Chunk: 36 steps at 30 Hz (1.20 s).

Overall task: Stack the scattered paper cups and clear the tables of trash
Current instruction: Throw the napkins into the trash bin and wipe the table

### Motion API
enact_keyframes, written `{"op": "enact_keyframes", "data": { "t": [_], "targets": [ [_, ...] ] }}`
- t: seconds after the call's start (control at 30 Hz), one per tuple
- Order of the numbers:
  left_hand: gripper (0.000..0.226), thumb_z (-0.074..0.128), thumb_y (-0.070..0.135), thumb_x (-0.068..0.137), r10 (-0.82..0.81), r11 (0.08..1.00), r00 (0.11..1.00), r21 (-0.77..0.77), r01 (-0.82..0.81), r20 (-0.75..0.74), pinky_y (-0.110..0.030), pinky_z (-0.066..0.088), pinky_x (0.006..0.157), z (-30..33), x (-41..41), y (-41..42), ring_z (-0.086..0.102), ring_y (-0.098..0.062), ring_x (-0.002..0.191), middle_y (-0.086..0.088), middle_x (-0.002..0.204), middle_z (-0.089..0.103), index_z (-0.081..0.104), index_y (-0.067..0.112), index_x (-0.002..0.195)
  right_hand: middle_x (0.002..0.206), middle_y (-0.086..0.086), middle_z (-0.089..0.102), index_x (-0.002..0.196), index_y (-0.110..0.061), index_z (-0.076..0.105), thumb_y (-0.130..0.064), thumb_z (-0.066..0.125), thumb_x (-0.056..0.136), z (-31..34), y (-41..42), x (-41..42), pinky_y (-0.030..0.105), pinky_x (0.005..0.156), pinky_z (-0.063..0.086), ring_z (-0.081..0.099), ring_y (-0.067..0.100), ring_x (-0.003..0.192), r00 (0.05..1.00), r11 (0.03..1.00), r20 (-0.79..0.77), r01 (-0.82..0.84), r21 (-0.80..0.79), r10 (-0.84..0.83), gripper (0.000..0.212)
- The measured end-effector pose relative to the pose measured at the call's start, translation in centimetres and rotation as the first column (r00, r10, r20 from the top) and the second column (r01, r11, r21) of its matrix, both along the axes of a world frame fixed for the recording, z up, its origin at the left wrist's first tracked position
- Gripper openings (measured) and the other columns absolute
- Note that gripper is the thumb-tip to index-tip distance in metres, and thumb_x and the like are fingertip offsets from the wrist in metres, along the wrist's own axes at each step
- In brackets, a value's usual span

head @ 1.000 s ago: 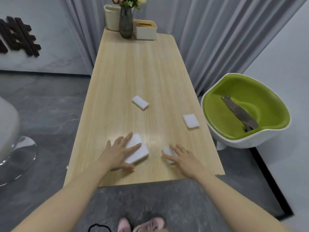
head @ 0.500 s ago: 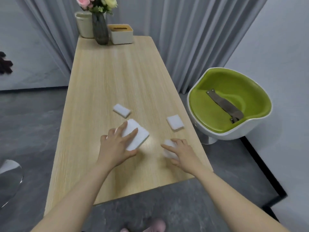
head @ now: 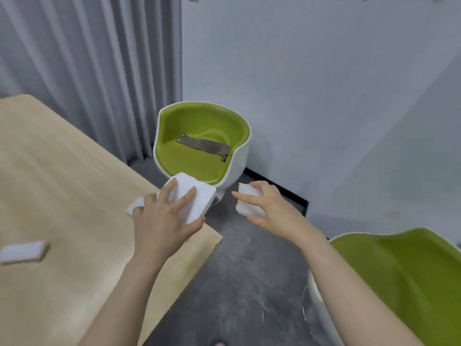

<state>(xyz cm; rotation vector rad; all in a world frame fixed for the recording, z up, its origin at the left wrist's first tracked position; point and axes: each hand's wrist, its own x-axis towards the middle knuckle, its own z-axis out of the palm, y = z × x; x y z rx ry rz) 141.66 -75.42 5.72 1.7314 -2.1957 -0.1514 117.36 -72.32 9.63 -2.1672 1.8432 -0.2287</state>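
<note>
Both white blocks are off the table and in hand

A second ago the left hand lay flat on the large white block and the right hand rested on the small white block, both on the wooden table; now each piece is lifted, the right one carried out over the grey floor at 3 o'clock of the table corner, so the clearing of trash is under way (no paper cups show here). Left fingers are spread over the block's top, thumb curled beneath; right fingers and thumb pinch the smaller piece. The blocks look matte, foam-like, square-edged slabs. Two more white pieces stay on the pale, fine-grained tabletop: one at 9 o'clock of the left hand, one touching its knuckles. A glossy white shell chair with green lining stands at 12 o'clock.
</note>
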Motion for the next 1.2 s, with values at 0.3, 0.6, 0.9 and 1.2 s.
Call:
{"op": "enact_keyframes", "data": {
  "t": [0.3, 0.6, 0.9, 1.2],
  "targets": [
    [0.062, 0.058, 0.070, 0.072, -0.434, 0.901, 0.900, -0.007, 0.435, -0.034, -0.045, 0.037, 0.088, 1.5, -9.4, 6.4, 0.043, -0.029, 0.118, 0.009, 0.150, 0.036, 0.050, 0.050, 0.131, 0.149, -0.004, 0.025, 0.138, -0.050, 0.040, -0.020, 0.056, 0.092, 1.6, 17.5, -4.5, 0.032, 0.102, 0.038, 0.020, 0.012, 0.136, 0.904, 0.904, 0.002, 0.426, 0.031, -0.427, 0.057],
    [0.066, 0.040, 0.076, 0.071, -0.776, 0.630, 0.630, 0.032, 0.776, -0.015, -0.040, 0.033, 0.087, 1.9, -20.8, 18.6, 0.040, -0.026, 0.119, 0.013, 0.152, 0.030, 0.043, 0.055, 0.134, 0.145, -0.008, 0.027, 0.136, -0.049, 0.043, -0.020, 0.057, 0.090, 1.8, 36.1, -8.1, 0.024, 0.100, 0.031, 0.024, 0.012, 0.131, 0.612, 0.613, 0.031, 0.786, 0.083, -0.790, 0.056],
    [0.065, 0.047, 0.073, 0.073, -0.938, 0.344, 0.344, 0.008, 0.939, -0.042, -0.040, 0.030, 0.091, 2.6, -33.5, 34.1, 0.037, -0.026, 0.122, 0.016, 0.153, 0.028, 0.040, 0.055, 0.135, 0.144, -0.011, 0.027, 0.137, -0.050, 0.041, -0.023, 0.054, 0.092, 2.3, 54.2, -13.3, 0.037, 0.099, 0.043, 0.025, 0.011, 0.128, 0.324, 0.323, -0.004, 0.945, 0.056, -0.946, 0.053],
    [0.063, 0.049, 0.072, 0.076, -0.975, 0.218, 0.219, 0.018, 0.976, -0.042, -0.039, 0.028, 0.089, 1.8, -46.6, 51.8, 0.032, -0.022, 0.125, 0.019, 0.153, 0.022, 0.035, 0.059, 0.136, 0.147, -0.009, 0.028, 0.137, -0.050, 0.041, -0.023, 0.055, 0.093, 3.2, 72.2, -21.5, 0.040, 0.097, 0.045, 0.027, 0.014, 0.131, 0.164, 0.162, -0.052, 0.986, 0.040, -0.985, 0.053]
  ]
}}
